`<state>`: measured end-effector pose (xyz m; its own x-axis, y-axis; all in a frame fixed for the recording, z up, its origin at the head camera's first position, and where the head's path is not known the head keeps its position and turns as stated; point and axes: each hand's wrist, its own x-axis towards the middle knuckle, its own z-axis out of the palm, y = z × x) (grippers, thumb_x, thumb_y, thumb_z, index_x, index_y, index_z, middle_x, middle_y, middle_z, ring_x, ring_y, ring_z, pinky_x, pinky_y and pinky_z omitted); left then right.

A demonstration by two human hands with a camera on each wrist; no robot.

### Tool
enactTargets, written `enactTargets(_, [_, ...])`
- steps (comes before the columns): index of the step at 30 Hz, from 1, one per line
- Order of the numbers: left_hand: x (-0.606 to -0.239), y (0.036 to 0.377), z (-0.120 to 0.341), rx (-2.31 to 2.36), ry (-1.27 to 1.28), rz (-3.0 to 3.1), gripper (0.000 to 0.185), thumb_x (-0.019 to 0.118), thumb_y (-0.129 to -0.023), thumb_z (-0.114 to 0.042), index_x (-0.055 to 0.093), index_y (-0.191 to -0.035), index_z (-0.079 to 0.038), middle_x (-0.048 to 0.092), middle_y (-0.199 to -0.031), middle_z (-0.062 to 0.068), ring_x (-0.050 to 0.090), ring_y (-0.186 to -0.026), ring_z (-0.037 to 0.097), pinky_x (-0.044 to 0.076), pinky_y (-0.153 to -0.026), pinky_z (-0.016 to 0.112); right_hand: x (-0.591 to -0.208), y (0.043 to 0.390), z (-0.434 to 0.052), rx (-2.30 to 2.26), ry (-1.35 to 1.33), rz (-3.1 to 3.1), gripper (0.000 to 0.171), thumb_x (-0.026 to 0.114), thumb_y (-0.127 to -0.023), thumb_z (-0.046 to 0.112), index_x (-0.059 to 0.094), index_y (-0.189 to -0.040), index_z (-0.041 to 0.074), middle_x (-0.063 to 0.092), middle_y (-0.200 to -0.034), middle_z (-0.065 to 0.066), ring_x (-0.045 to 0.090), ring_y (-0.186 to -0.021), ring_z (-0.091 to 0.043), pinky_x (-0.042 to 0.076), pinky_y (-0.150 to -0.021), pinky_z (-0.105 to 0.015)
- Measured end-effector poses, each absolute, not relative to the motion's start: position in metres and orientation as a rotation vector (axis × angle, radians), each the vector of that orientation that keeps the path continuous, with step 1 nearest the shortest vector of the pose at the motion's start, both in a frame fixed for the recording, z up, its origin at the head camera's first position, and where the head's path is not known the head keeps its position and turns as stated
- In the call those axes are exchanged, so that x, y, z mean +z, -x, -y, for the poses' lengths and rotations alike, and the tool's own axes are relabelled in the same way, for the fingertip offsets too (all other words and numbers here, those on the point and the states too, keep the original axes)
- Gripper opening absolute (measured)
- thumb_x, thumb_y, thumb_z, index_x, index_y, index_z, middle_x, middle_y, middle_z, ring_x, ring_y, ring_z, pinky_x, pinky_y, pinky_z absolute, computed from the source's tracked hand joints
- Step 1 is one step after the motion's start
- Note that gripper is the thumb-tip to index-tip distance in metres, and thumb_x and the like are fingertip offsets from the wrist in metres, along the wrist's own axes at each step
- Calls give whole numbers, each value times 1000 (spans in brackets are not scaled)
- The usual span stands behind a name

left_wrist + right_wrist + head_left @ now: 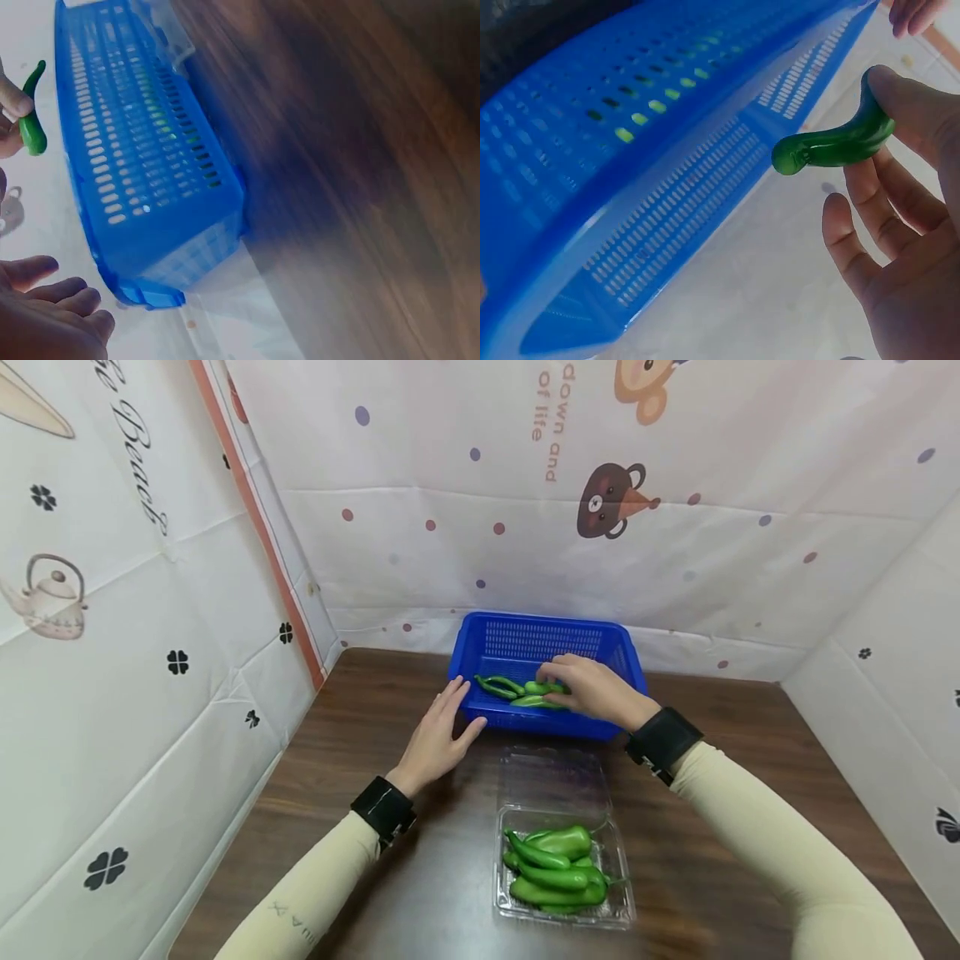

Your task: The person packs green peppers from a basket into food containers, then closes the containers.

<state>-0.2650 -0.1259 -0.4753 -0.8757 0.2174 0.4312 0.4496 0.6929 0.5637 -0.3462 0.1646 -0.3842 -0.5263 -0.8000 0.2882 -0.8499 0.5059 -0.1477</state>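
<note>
A green pepper [832, 142] is pinched in the right hand [596, 691] just over the blue basket [517, 639], while the basket's near-left corner is steadied by the flat, open left hand [438, 739]. Probably best if it's lifted straight up so the peppers [510, 692] left inside aren't dragged out, and the basket kept pinned to the table [750, 793].

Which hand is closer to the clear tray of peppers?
Right, narrowly. The right hand is in the basket behind the tray; the left hand rests at the basket's left corner.
</note>
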Motion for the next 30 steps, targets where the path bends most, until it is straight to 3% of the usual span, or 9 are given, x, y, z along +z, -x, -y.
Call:
enactTargets(10, [-462,245,119,-1020,698,2521,71,58,-104,-46,35,-161,-10,29,-167,8,29,-153,25,32,-120,51,-385,310,-175,394,-1519,2400,27,85,-87,18,72,-110,11,64,-96,-2,59,-83,-13,52,-69,-31])
enactTargets(16, [-460,228,114,-1050,800,2527,75,61,-103,-47,32,-162,-11,28,-168,2,27,-153,21,33,-120,46,-394,284,-181,409,-1561,2344,33,87,-84,18,72,-113,12,65,-100,-1,61,-86,-13,53,-71,-31])
enactTargets(21, [-459,216,110,-1068,893,2544,82,66,-99,-46,30,-162,-7,30,-167,7,27,-153,18,31,-121,42,-402,262,-187,430,-1584,2341,33,86,-85,19,71,-114,14,64,-102,3,60,-88,-10,53,-74,-31])
enactTargets(25, [-460,207,107,-1063,934,2585,86,68,-98,-49,26,-164,-13,29,-168,8,25,-154,15,31,-121,42,-407,248,-189,459,-1626,2294,29,84,-88,23,71,-113,14,63,-101,3,59,-89,-10,54,-76,-31])
enactTargets(30, [-464,195,104,-1048,982,2606,89,69,-95,-53,25,-164,-18,25,-169,5,23,-155,18,32,-120,47,-415,233,-190,452,-1655,2252,35,88,-82,18,71,-112,14,63,-100,3,58,-88,-11,53,-76,-31])
